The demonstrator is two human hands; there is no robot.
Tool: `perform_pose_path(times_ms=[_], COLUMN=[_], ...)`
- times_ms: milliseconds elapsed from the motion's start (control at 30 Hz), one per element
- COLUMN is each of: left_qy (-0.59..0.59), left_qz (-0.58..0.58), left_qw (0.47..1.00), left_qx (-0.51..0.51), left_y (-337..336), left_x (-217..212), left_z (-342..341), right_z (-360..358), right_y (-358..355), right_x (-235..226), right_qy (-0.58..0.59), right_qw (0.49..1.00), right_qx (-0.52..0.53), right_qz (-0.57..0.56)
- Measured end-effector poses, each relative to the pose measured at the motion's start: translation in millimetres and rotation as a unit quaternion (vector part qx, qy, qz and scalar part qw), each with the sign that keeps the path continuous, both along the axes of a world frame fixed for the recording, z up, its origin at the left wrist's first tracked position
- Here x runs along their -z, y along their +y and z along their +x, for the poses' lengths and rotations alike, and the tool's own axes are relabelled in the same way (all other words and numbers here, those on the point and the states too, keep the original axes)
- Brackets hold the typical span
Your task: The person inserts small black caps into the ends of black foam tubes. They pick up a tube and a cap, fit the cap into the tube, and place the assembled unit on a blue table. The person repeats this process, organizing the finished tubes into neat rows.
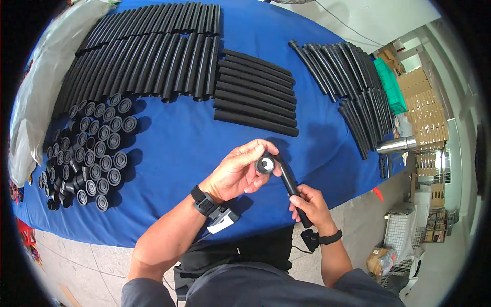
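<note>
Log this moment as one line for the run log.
left hand: holds round cap at tube end | right hand: grips black tube | blue table: caps pile left, tube rows behind

One fisheye camera on my head looks steeply down, close over my forearms, facing the blue table (179,143) toward twelve o'clock; the floor shows at three.

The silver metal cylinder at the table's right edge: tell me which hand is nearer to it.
Right. The right hand, gripping a black tube, sits below-left of the silver metal cylinder. The left hand, holding a round cap at the tube's end, lies farther left.
</note>
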State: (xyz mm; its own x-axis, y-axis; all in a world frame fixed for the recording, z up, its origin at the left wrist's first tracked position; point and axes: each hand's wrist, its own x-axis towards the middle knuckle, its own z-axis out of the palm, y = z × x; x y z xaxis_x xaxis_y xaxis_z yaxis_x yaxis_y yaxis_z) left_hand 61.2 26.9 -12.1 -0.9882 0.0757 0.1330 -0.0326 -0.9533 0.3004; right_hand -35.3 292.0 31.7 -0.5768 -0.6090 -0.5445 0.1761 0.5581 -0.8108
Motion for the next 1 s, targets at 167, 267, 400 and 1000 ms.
perform_pose_path(times_ms=[167, 267, 400, 1000], left_qy=[0.021, 0.028, 0.029, -0.068], left_qz=[-0.03, -0.035, -0.045, -0.094], left_qw=[0.999, 0.999, 0.998, 0.985], left_qx=[0.005, 0.013, 0.029, -0.13], left_y=[1, 1, -1, -2], left_x=[1, 2, 1, 7], left_z=[3, 4, 5, 0], right_z=[1, 1, 1, 11], right_y=[0, 0, 0, 6], right_x=[0, -1, 0, -2], right_qy=[0.001, 0.006, 0.008, -0.035], right_qw=[1.0, 1.0, 1.0, 0.997], right_qx=[0.004, 0.005, 0.005, 0.015], right_qz=[-0.001, 0.001, -0.001, -0.068])
